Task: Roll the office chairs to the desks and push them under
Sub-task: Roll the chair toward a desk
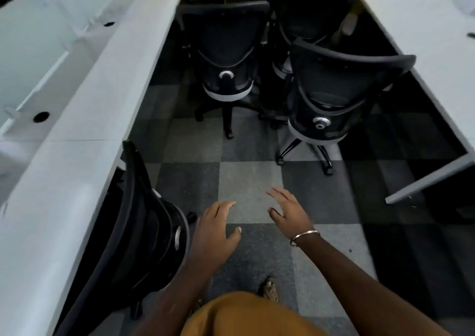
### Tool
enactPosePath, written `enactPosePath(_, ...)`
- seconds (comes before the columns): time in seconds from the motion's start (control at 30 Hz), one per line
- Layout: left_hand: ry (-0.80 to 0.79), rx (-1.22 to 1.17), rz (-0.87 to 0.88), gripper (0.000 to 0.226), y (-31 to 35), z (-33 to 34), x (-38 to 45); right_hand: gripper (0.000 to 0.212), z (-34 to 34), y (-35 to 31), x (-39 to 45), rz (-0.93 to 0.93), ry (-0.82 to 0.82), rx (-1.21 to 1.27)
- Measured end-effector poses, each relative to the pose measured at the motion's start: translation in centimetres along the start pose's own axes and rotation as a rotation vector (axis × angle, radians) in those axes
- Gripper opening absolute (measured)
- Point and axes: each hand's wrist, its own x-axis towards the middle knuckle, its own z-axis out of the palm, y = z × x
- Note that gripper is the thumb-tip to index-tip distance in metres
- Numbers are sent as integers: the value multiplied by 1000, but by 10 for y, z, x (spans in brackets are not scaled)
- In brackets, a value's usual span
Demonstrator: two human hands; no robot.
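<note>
a person stands in an aisle of checkered grey carpet tiles point(246, 191) between two long white worktops, both hands held out over the floor and holding nothing. the left hand point(213, 229) hovers palm down with its fingers point(226, 204) relaxed and slightly spread, thumb out to the side, just beside a black mesh office chair point(144, 232). that chair is tucked against the left worktop point(84, 119), its seat hidden beneath the top and its backrest close against the edge. the right hand point(290, 212), a metal bangle point(304, 236) on its wrist, reaches forward with fingers straight and apart, touching nothing.

farther up the aisle, three more black mesh chairs stand in the open, well apart from the hands. the nearest of these point(331, 101) sits near the right worktop point(421, 37), its back to the camera and its base on the carpet. a second chair point(226, 52) stands to its left, in the middle of the aisle, and a third point(308, 11) sits behind them, partly hidden. round black cable holes point(41, 117) dot the left worktop. a mustard-coloured garment point(246, 315) and a sandalled foot point(270, 289) show at the bottom edge.
</note>
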Motion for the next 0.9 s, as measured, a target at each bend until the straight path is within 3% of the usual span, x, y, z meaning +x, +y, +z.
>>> enactPosePath(0.17,-157,-3,60,65,25,28,39,56,-39,55,-16,146,38,10)
enactPosePath(0.43,-248,1,76,71,38,42,105,59,-77,91,16,217,83,36)
enactPosePath(0.9,-393,13,123,69,28,40,300,69,-148,117,206,317,40,-141)
